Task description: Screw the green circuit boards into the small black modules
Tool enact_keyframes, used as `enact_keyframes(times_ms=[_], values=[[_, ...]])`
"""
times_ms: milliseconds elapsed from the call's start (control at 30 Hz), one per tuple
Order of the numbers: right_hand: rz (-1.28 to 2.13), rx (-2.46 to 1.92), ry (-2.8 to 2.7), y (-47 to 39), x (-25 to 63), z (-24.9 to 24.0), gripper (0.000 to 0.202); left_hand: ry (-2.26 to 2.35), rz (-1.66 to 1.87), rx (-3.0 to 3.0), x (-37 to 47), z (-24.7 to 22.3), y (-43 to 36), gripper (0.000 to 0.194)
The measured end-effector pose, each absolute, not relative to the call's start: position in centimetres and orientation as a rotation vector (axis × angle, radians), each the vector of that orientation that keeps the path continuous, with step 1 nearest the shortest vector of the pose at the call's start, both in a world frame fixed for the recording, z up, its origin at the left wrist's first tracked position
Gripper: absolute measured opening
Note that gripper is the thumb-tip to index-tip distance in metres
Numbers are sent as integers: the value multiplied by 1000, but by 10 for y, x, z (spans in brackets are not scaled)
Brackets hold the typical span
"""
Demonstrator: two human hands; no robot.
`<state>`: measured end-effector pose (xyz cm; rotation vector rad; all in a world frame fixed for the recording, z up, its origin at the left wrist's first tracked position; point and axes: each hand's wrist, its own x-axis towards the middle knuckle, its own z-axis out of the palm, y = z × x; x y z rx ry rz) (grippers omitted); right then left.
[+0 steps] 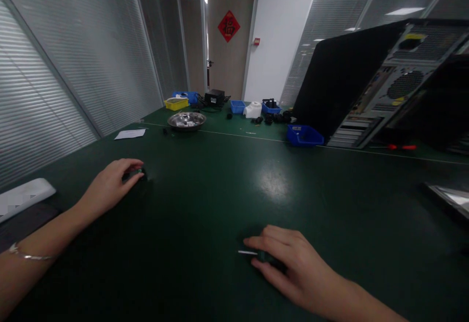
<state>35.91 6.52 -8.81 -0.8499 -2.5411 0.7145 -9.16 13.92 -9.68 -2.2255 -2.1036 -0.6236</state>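
On the left of the green tabletop (205, 190), my left hand (113, 180) has its thumb and fingers closed around a small dark piece with a bit of green (142, 171). Its exact kind is too small to tell. My right hand (293, 263) rests low at the centre right. Its thumb and fingers are round a small screwdriver (247, 252), whose thin metal shaft points left. The dark handle is mostly hidden under the fingers. The two hands are well apart.
A metal bowl (186, 120) with small parts stands at the back, near white paper (131, 134). Blue bins, one of them nearer (305, 136), and a white plastic housing (252, 110) are behind. A large computer case (340, 73) is at right. A white device (25, 197) lies far left.
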Motion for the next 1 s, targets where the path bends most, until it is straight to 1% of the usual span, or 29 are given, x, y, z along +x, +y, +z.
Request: enact_keyframes(times_ms=[667,1000], values=[[707,-861,-2545,65,360,-85,26,-2225,-733,-2154,-95,-98,140,51],[703,-876,-2553,64,360,-85,25,-2231,-690,-2182,-99,-100,141,44]])
